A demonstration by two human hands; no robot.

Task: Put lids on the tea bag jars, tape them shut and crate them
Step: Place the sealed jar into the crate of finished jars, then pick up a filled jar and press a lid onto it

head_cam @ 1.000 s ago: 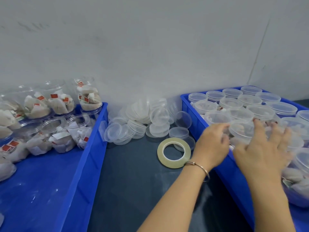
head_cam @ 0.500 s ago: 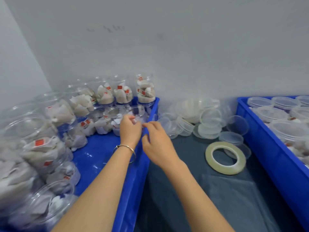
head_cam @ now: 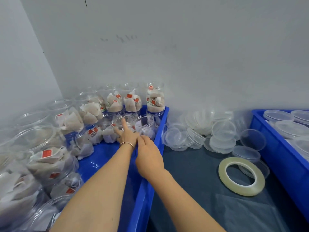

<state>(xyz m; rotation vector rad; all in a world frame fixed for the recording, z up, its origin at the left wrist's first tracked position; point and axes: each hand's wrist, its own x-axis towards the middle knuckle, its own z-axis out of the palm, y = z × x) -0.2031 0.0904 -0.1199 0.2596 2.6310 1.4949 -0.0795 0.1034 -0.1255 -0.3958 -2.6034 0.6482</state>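
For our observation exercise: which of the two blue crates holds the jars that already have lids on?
The right-hand crate: its jars are lidded, while those in the left crate, where both hands reach, stand open.

Left hand (head_cam: 127, 137) now reaching jars (head_cam: 127, 122)

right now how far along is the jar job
Done: lidded jars sit in the right crate. In hand: both hands reach an open jar in the left crate. Left: many unlidded jars, loose lids, tape roll idle.
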